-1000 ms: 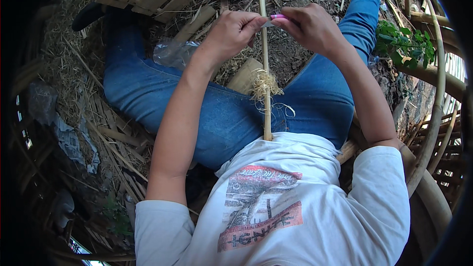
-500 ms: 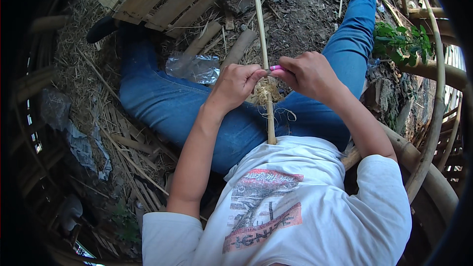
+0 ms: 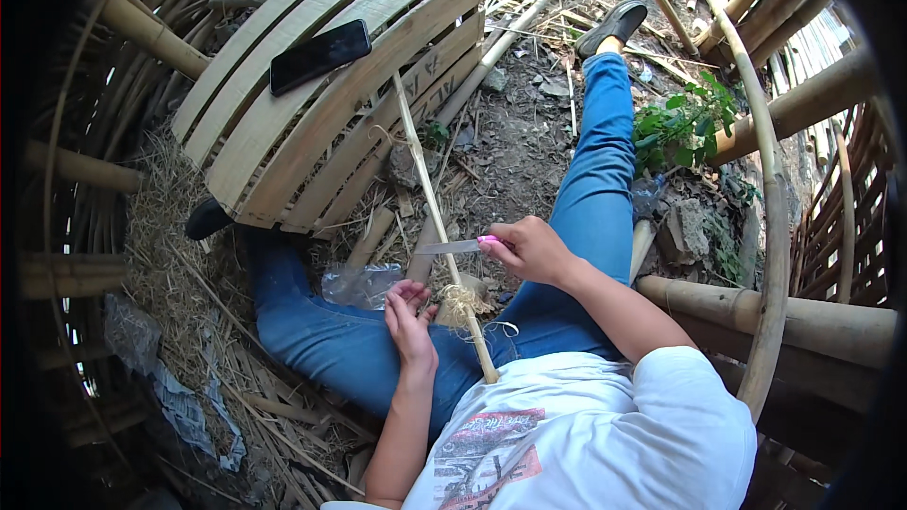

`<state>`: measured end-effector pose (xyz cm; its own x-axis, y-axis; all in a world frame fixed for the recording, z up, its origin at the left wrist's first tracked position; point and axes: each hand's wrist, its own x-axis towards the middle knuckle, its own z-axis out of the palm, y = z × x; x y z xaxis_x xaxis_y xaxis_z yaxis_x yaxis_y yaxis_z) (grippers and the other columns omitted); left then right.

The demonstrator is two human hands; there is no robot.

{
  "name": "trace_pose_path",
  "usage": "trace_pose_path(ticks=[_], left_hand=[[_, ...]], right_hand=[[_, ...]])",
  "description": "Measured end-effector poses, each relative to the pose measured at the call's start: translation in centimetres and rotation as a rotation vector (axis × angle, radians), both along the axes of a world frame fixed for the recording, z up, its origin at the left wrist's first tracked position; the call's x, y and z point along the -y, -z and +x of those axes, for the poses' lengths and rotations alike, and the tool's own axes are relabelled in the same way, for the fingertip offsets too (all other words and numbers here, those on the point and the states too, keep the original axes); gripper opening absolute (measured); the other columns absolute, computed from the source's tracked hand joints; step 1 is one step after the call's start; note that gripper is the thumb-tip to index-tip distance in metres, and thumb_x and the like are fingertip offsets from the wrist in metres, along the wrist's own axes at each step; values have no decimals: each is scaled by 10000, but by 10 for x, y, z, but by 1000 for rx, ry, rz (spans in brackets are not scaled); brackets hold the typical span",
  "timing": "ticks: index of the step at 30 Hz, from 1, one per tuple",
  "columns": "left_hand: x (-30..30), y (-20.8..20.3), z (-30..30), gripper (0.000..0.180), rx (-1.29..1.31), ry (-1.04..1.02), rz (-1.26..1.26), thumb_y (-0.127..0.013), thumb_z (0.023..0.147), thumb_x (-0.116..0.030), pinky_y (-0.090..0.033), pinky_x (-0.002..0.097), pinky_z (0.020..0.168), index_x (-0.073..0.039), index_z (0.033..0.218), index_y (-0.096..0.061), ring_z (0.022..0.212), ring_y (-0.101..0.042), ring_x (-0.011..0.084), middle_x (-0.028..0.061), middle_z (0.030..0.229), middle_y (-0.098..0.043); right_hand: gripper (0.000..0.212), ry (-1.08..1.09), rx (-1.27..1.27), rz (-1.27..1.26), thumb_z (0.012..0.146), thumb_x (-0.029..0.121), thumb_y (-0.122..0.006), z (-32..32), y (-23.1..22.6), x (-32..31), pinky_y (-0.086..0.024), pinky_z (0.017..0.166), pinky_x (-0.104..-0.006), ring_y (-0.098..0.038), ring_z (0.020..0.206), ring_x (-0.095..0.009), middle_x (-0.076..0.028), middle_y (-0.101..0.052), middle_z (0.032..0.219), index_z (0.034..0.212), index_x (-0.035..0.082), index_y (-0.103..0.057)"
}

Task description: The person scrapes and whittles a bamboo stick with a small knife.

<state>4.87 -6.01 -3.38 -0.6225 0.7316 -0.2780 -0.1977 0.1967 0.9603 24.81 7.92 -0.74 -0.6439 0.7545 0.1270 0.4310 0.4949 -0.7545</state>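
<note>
A thin pale stick [image 3: 423,170] runs from my waist up to the slatted crate. Shavings [image 3: 460,306] cling in a curled bunch to its lower part. My right hand [image 3: 534,251] is closed around the pink handle of a knife [image 3: 447,247]. The blade points left and crosses the stick above the shavings; whether it touches the wood I cannot tell. Off the stick's left side, my left hand [image 3: 410,318] is over my thigh, palm turned up. Its fingers are loosely curled and apart, with nothing seen in them.
A black phone [image 3: 320,57] lies on the slatted wooden crate [image 3: 248,127]. Bamboo poles [image 3: 784,316] and a bent rod [image 3: 763,161] stand at my right. Clear plastic [image 3: 362,285] is by my left thigh, and a leafy plant [image 3: 682,125] grows beyond my right leg.
My hands have come apart: the left has drawn away from the stick, and the right keeps the knife, its blade now exposed. The view has shifted, bringing the phone and more of the crate in.
</note>
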Motion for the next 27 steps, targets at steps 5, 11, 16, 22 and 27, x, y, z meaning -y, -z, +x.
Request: trace_pose_path(ticks=[5, 11, 16, 22, 27], left_hand=[[19, -4, 47, 532, 842, 377, -122, -291, 1117, -463, -562, 394, 804, -35, 1310, -542, 980, -675, 272, 116, 1058, -667], [16, 7, 44, 321, 977, 373, 85, -365, 1115, -369, -419, 283, 538, -111, 1039, -539, 623, -502, 150, 23, 792, -497], [10, -3, 65, 290, 745, 177, -16, -464, 1103, -365, -420, 267, 482, -125, 953, -526, 566, -483, 113, 8, 734, -491], [3, 3, 81, 408, 471, 64, -40, -467, 1099, -418, -396, 258, 470, -81, 929, -620, 539, -484, 71, -18, 696, -547], [3, 8, 76, 436, 243, 127, -168, -441, 1114, -377, -413, 283, 497, -33, 932, -637, 562, -522, 90, -5, 684, -563]], right_hand=[[301, 71, -141, -25, 986, 258, -659, -6, -7, -13, -403, 492, -423, -521, 484, -343, -166, -522, 553, 785, 36, -631], [335, -139, 7, 50, 1000, 323, -621, -20, -9, -24, -426, 520, -473, -556, 515, -374, -173, -534, 557, 808, 52, -668], [280, -249, 164, 142, 983, 364, -625, -38, -28, -53, -504, 623, -500, -644, 659, -386, -160, -644, 678, 926, 115, -741], [323, -256, 159, 305, 988, 390, -632, -58, -26, -103, -491, 604, -491, -636, 649, -394, -174, -653, 695, 951, 98, -765], [324, -271, 260, 275, 989, 393, -632, -61, -32, -108, -505, 616, -487, -644, 661, -399, -174, -661, 701, 970, 100, -770]])
